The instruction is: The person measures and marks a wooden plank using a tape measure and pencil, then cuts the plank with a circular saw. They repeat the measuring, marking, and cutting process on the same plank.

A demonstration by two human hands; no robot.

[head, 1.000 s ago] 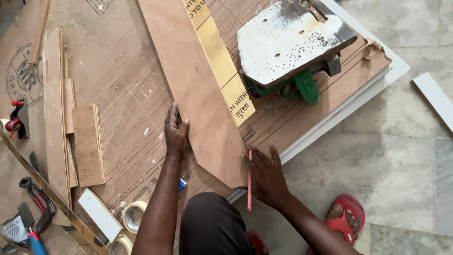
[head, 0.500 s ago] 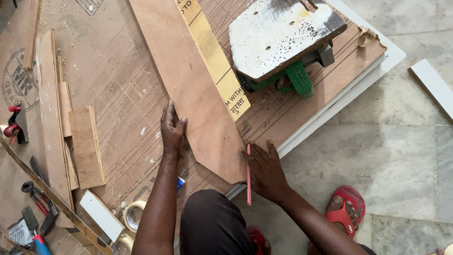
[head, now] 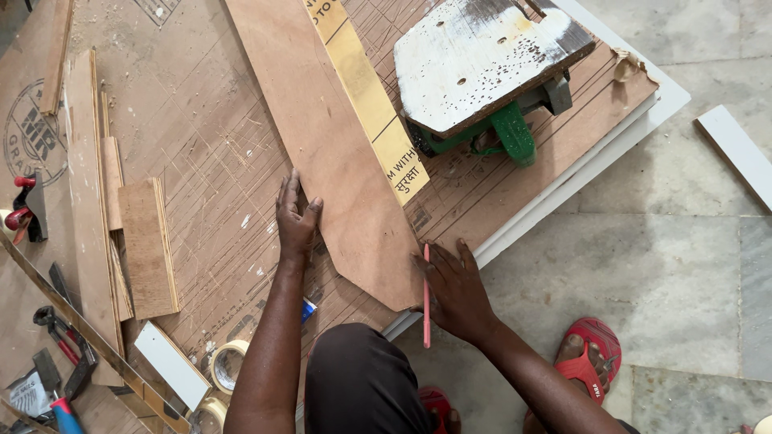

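Pressing flat on a long plywood strip [head: 338, 161], the left hand [head: 296, 221] is seen in the head view with its fingers stretched out and its grip released; nothing is grasped by it, only the left edge of the strip is touched. The strip is laid diagonally on a large scratched plywood sheet [head: 201, 137], and its near end is cut to a point. At this pointed end the right hand [head: 454, 293] is placed, and a thin red pencil [head: 426, 297] is grasped in its clenched fingers, the pencil being held almost upright in the picture with its upper end at the right edge of the strip.

A yellow printed band [head: 370, 104] is lying along the right side of the strip. Beyond it a green power saw [head: 482, 72] with a worn metal base plate is resting on the sheet. A white board [head: 563, 189] is seen under the sheet at its right edge.

On the left side some short wood offcuts [head: 145, 249] are lying, and near them pliers [head: 60, 337], a roll of tape [head: 225, 366] and a small white piece [head: 173, 366]. On the grey stone floor [head: 667, 273] a foot in a red sandal [head: 587, 362] is visible.
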